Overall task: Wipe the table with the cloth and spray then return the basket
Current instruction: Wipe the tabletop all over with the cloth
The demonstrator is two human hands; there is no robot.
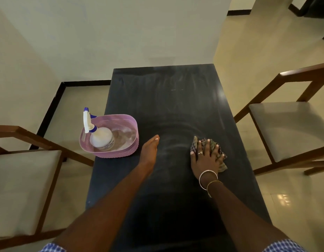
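Wiping is judged underway: cloth [195, 144] is pressed under the flat right hand [205, 158]; basket [121, 154], beside the empty, straight-fingered left hand [149, 150], is yet to be returned.

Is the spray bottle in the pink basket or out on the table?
In. The spray bottle sits inside the pink basket, its trigger head poking above the rim.

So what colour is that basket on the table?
The basket is pale pinkish purple, with a perforated wall; the head view shows it best.
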